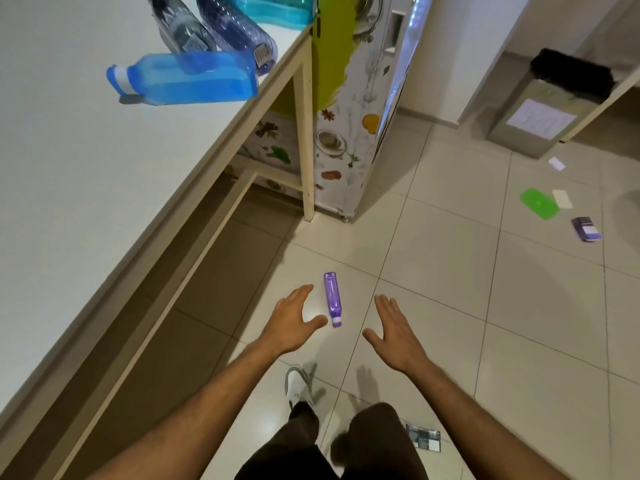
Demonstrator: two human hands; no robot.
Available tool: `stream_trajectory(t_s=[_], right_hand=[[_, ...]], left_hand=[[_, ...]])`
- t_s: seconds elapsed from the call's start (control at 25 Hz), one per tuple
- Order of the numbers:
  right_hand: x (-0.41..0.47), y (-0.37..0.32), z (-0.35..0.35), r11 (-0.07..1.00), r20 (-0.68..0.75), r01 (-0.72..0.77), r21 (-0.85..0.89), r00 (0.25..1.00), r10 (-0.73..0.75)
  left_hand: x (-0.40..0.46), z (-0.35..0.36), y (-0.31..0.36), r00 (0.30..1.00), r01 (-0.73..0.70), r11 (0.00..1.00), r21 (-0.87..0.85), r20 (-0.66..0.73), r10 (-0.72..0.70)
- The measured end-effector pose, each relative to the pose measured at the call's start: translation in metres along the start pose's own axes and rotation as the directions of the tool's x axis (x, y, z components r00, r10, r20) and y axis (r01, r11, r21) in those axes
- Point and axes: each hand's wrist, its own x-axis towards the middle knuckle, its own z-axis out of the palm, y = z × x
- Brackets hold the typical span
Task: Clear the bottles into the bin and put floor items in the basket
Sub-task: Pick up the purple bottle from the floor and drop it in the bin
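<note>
A white counter on pale wooden legs stands beside a fridge covered in leaf and fruit prints. Beige floor tiles spread below.

Views: one only, head-worn, wide-angle; nothing shared with a second view.
Position: standing height, above the floor, just beside the counter edge.
Facing: forward and steeply down; shoe and trouser legs at bottom centre.
Tilt: rolled, so counter edge runs diagonally from lower left to upper centre.
Near field: both forearms enter from the bottom; left hand and right hand mid-frame, close to lens.
Middle: purple bottle on floor between the hands.
Far field: bin upper right, small; bottles on counter upper left.
Distortion: straight edges bend toward the borders.
</note>
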Motion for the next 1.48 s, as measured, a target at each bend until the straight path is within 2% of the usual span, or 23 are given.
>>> stream_trajectory(t_s=[0.24, 0.4, 0.48, 0.56, 0.72, 0.84, 1.0, 1.12, 1.24, 1.36, 1.48], right_hand=[[0.082, 0.024, -0.007, 0.997, 0.199, -0.052, -0.050, 0.978, 0.061], [0.140, 0.051, 0.005, 0.998, 0.248, 0.005, -0.065, 0.969, 0.012], [0.178, 0.076, 0.025, 0.991, 0.263, 0.024, -0.130, 0.965, 0.011], [0.212, 0.103, 0.052, 0.986, 0.306, -0.014, -0.168, 0.950, 0.065], [0.282, 0.165, 0.128, 0.979, 0.352, -0.050, -0.197, 0.929, 0.118], [0.339, 0.218, 0.202, 0.984, 0.320, -0.093, -0.155, 0.937, 0.139], [0.397, 0.273, 0.314, 0.981, 0.364, -0.168, -0.098, 0.911, 0.192], [0.439, 0.300, 0.387, 0.964, 0.369, -0.266, 0.005, 0.896, 0.246], [0.486, 0.321, 0.447, 0.941, 0.310, -0.319, 0.113, 0.911, 0.272], [0.523, 0.335, 0.489, 0.922, 0.233, -0.330, 0.203, 0.931, 0.282], [0.534, 0.340, 0.520, 0.886, 0.189, -0.333, 0.322, 0.940, 0.285]], left_hand=[[0.064, 0.004, -0.002, 0.992, 0.125, 0.992, 0.016, 0.032, -0.125], [0.112, 0.021, -0.013, 0.983, 0.178, 0.984, 0.022, 0.042, -0.179], [0.148, 0.042, -0.033, 0.980, 0.191, 0.979, 0.065, 0.044, -0.194], [0.186, 0.071, -0.058, 0.970, 0.207, 0.970, 0.126, 0.105, -0.220], [0.277, 0.146, -0.127, 0.930, 0.284, 0.949, 0.137, 0.202, -0.308], [0.351, 0.208, -0.188, 0.918, 0.296, 0.947, 0.127, 0.235, -0.319], [0.410, 0.296, -0.280, 0.872, 0.388, 0.918, 0.086, 0.289, -0.395], [0.444, 0.353, -0.337, 0.845, 0.460, 0.887, -0.034, 0.326, -0.425], [0.485, 0.407, -0.375, 0.860, 0.480, 0.826, -0.296, 0.346, -0.375], [0.519, 0.449, -0.393, 0.890, 0.454, 0.689, -0.565, 0.324, -0.321], [0.535, 0.476, -0.404, 0.892, 0.449, 0.569, -0.689, 0.306, -0.333]])
